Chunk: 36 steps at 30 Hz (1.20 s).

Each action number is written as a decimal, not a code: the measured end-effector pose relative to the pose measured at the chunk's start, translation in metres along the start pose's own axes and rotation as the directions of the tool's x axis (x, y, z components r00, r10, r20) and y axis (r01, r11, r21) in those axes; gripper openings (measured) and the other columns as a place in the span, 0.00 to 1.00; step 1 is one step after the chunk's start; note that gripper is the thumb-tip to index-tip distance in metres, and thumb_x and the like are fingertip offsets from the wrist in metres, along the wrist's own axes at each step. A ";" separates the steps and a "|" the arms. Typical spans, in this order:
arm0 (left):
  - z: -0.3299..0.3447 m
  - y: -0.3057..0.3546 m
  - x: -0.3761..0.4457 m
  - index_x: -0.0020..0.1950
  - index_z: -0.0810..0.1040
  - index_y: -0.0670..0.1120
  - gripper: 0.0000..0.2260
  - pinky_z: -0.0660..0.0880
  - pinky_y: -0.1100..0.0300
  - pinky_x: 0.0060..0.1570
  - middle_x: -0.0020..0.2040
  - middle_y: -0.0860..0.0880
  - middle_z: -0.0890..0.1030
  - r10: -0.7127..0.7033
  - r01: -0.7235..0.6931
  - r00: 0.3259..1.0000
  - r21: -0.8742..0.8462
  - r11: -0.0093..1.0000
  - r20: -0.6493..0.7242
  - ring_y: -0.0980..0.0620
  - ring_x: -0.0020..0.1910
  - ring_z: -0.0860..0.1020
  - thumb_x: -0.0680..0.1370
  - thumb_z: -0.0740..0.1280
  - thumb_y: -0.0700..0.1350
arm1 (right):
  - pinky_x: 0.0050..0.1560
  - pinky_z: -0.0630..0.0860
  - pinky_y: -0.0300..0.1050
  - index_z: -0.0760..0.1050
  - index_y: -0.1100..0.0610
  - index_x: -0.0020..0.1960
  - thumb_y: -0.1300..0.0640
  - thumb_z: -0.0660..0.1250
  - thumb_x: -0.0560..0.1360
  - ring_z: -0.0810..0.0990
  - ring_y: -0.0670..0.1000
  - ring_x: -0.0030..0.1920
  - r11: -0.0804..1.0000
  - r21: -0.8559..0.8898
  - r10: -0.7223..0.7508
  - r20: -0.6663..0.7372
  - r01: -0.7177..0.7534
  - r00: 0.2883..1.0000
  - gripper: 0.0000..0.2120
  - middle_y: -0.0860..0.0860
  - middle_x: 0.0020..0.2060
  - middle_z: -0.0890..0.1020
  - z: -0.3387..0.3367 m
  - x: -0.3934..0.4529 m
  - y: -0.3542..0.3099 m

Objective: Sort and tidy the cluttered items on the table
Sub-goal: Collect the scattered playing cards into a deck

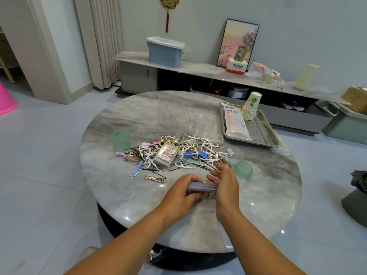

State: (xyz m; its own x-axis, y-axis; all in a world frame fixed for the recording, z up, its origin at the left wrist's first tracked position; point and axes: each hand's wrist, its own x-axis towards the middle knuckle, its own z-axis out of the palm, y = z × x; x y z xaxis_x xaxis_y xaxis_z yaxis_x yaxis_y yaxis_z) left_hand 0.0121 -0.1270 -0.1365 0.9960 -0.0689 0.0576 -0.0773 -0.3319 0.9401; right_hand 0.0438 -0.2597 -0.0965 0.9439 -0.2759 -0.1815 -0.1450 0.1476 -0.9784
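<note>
Card deck gripped in left hand above near table edge, squared by flat-fingered right hand; loose squeeze risks spilling cards into hair-clip and floss-pick pile beyond, beside card box.

Left hand grips card deck; right hand (fingers apparently straight) steadies it.

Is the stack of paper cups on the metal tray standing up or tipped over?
Tipped: the paper cup stack leans in the metal tray, its base down.
</note>
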 end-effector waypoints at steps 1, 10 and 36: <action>0.000 0.001 -0.001 0.56 0.75 0.56 0.16 0.74 0.63 0.54 0.54 0.56 0.78 0.008 -0.008 1.000 0.014 1.000 0.010 0.60 0.52 0.77 0.75 0.72 0.39 | 0.53 0.81 0.49 0.79 0.56 0.58 0.47 0.56 0.85 0.85 0.54 0.51 0.998 0.050 0.043 -0.009 -0.042 0.999 0.18 0.58 0.51 0.84 -0.001 0.000 0.002; 0.003 -0.003 0.027 0.58 0.73 0.56 0.16 0.75 0.61 0.53 0.54 0.58 0.78 0.056 -0.046 0.993 0.092 0.995 -0.101 0.60 0.52 0.76 0.77 0.71 0.40 | 0.59 0.80 0.57 0.83 0.57 0.51 0.39 0.60 0.82 0.86 0.53 0.51 0.997 -0.069 0.034 0.081 -0.028 0.996 0.23 0.53 0.47 0.87 0.006 0.034 0.013; -0.007 0.022 0.060 0.65 0.73 0.53 0.17 0.79 0.54 0.59 0.60 0.48 0.82 -0.223 0.200 0.975 -0.406 0.892 -0.010 0.53 0.57 0.82 0.79 0.71 0.40 | 0.46 0.80 0.44 0.74 0.52 0.54 0.58 0.74 0.76 0.84 0.49 0.45 0.914 -0.249 -0.232 0.327 0.320 0.916 0.11 0.49 0.45 0.84 0.001 0.041 -0.013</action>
State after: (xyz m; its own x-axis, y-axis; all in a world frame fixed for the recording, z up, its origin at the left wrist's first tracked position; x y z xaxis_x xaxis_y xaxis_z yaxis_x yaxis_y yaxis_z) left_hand 0.0704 -0.1320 -0.1105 0.9886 0.0159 -0.1500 0.1485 0.0726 0.9862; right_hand 0.0847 -0.2716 -0.0916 0.9954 0.0239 0.0930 0.0958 -0.1896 -0.9772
